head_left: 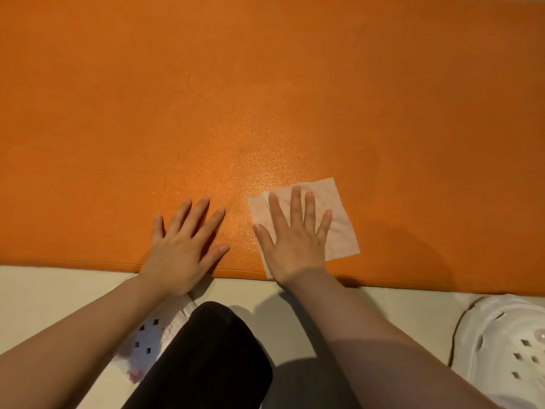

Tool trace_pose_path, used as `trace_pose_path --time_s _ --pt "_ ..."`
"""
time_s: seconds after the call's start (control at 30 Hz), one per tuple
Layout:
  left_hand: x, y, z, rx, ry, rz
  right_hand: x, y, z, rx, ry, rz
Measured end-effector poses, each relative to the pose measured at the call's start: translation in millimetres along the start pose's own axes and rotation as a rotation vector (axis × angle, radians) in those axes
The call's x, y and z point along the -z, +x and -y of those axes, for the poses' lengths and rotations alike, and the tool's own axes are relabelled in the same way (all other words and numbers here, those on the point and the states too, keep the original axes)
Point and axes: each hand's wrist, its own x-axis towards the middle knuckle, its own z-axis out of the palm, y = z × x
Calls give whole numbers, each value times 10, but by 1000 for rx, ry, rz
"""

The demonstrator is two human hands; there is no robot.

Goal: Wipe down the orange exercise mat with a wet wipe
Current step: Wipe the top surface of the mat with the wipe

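The wet wipe [336, 216] is being pressed flat onto the orange mat [265, 98] under the released right grip [295, 246]; beside it, the released left grip [182, 246] is being rested on the mat.

Pale floor [59, 293] carries orange mat [265, 98].

Mat [265, 98] across the upper two thirds of the frame, floor [44, 290] below it; wipe [339, 225] on the mat near its lower edge, right of centre, under the flat right hand [295, 246]; left hand [182, 249] flat on the mat just left of it; knee [212, 349] at bottom centre, between two shoes [501, 349]
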Motion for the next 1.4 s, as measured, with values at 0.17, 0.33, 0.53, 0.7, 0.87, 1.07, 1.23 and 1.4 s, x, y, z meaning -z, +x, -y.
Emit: trace_pose_path --time_s 0.17,0.33,0.53,0.7,0.87,1.07,1.23,1.4 --pt "-25 -16 50 -27 -18 -11 110 108 -674 -185 -46 -152" --pt "-21 -34 79 -29 -46 -43 409 -28 -1595 -446 20 -252" --pt "43 -40 110 -30 -75 -61 -4 -134 -951 -393 -22 -286" --pt "99 -83 194 72 -64 -97 -440 -246 88 255 -174 -219" --pt "68 -170 246 80 -60 -55 -157 -131 -399 377 -293 -80" --pt "70 -148 254 100 -106 -38 115 -502 -1367 -479 -2 -258" --pt "77 -191 330 86 -83 -91 -162 -356 -620 -382 9 -265" --pt "102 -228 431 201 -95 -149 -445 -269 427 384 -187 -117"
